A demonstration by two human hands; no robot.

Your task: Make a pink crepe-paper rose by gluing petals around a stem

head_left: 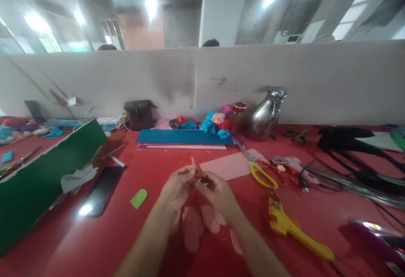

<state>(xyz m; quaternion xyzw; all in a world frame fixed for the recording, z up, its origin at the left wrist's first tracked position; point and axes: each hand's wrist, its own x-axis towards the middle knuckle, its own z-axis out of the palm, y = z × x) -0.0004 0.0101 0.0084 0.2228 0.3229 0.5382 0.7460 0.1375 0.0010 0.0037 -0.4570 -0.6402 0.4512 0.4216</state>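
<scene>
Above the red table, my left hand [177, 186] pinches a small pale pink petal-shaped piece [193, 162] whose tip stands up past the fingertips. My right hand [217, 190] meets it from the other side, thumb and fingers closed at the lower part of the same piece, which the fingers mostly hide. Below the hands lie several loose pink petal pieces [191, 230] with rounded ends, some partly covered by my wrists. Just beyond my right hand is a flat pink sheet [229, 165]. A light green rounded cutout [138, 198] lies left of my left forearm.
Right of my hands are yellow-handled scissors [263, 176], a yellow hot glue gun [294, 230] and a pink glue gun [303, 171] with cords. A steel jug [264, 114] and paper flowers [217, 123] stand behind. Leftward, a phone [103, 192] lies by a green board [47, 188].
</scene>
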